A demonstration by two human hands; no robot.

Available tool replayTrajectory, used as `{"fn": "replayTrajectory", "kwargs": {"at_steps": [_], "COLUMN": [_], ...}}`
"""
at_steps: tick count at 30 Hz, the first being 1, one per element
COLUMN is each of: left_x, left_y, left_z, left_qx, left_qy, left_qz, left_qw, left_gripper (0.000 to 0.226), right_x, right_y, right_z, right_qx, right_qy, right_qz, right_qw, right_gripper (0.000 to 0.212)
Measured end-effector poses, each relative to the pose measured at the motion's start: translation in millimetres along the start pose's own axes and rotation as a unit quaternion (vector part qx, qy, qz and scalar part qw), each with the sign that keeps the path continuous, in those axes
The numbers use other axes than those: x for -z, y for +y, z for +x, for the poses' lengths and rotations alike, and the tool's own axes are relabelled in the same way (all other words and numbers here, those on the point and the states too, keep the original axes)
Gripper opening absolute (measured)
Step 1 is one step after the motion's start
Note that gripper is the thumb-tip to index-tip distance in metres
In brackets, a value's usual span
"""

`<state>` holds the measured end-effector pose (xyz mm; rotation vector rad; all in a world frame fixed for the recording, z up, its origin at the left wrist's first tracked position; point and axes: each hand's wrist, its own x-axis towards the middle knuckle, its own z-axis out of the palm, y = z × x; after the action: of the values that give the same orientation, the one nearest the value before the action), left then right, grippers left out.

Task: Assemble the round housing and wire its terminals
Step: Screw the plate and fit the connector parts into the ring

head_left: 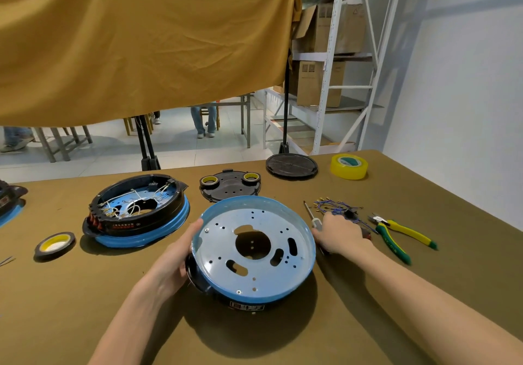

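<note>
Your left hand (177, 254) is wrapped around the rim of the round housing (253, 247), which sits tilted on the table (85, 294) in front of you. Your right hand (338, 234) steadies the far side, seemingly closed on a screwdriver (311, 214). Keep it level before reaching for the wires (334, 207) beside the pliers (396, 231).

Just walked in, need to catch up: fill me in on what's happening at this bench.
A person holds a round housing, blue rim up, tilted toward the camera above the table. The left hand grips its left edge; the right hand is at its right edge. No wires are in it yet. A second, wired housing sits to the left; loose terminal wires and pliers lie to the right.
</note>
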<state>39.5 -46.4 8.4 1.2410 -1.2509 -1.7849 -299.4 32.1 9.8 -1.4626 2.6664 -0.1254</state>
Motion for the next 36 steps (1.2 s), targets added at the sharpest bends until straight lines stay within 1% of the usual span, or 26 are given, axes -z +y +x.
{"fn": "replayTrajectory", "kwargs": {"at_steps": [1, 2, 4, 5, 8, 10, 12, 13, 16, 19, 21, 24, 30, 33, 36], "left_x": [-1, -3, -4, -5, -8, -11, -14, -15, -17, -19, -20, -20, -21, -20, -20], "left_y": [0, -1, -2, -3, -2, -2, -2, -3, -7, -11, -11, -11, -12, -12, -12], "left_z": [-2, -3, -6, -7, -10, -10, -11, -11, -14, -15, -15, -14, -14, -13, -13], "left_qx": [-0.002, -0.003, -0.008, -0.010, -0.015, -0.019, -0.029, -0.035, -0.061, -0.076, -0.079, -0.080, -0.083, -0.081, -0.085], "left_qy": [-0.003, -0.002, 0.001, 0.003, 0.005, 0.009, 0.016, 0.019, 0.018, 0.018, 0.013, 0.017, 0.011, 0.007, 0.006], "left_qz": [0.006, 0.009, 0.012, 0.013, 0.018, 0.016, 0.016, 0.014, 0.011, -0.001, -0.007, -0.015, -0.016, -0.014, -0.010], "left_qw": [1.000, 1.000, 1.000, 1.000, 1.000, 1.000, 0.999, 0.999, 0.998, 0.997, 0.997, 0.997, 0.996, 0.997, 0.996], "left_gripper": [0.063, 0.061, 0.056, 0.055, 0.059, 0.065, 0.063, 0.059, 0.050, 0.059, 0.062, 0.063, 0.067, 0.068, 0.069], "right_x": [-2, -4, 0, 4, 23, 37, 51, 57, 66, 68, 68, 66, 66, 69, 71], "right_y": [-2, -5, -8, -9, -9, -12, -19, -25, -42, -55, -60, -68, -79, -80, -79], "right_z": [-1, -1, -5, -8, -26, -39, -50, -55, -68, -79, -87, -95, -99, -98, -98], "right_qx": [-0.001, -0.002, -0.006, -0.010, -0.008, 0.015, 0.055, 0.077, 0.144, 0.199, 0.218, 0.230, 0.260, 0.261, 0.258], "right_qy": [-0.005, -0.006, 0.011, 0.034, 0.142, 0.175, 0.154, 0.136, 0.099, 0.082, 0.081, 0.087, 0.062, 0.062, 0.056], "right_qz": [-0.011, -0.010, 0.012, 0.030, 0.102, 0.192, 0.301, 0.333, 0.359, 0.379, 0.388, 0.378, 0.338, 0.312, 0.315], "right_qw": [1.000, 1.000, 1.000, 0.999, 0.985, 0.965, 0.940, 0.930, 0.917, 0.900, 0.892, 0.892, 0.902, 0.911, 0.911], "right_gripper": [0.046, 0.044, 0.030, 0.027, 0.024, 0.023, 0.022, 0.022, 0.024, 0.017, 0.015, 0.018, 0.021, 0.021, 0.019]}}
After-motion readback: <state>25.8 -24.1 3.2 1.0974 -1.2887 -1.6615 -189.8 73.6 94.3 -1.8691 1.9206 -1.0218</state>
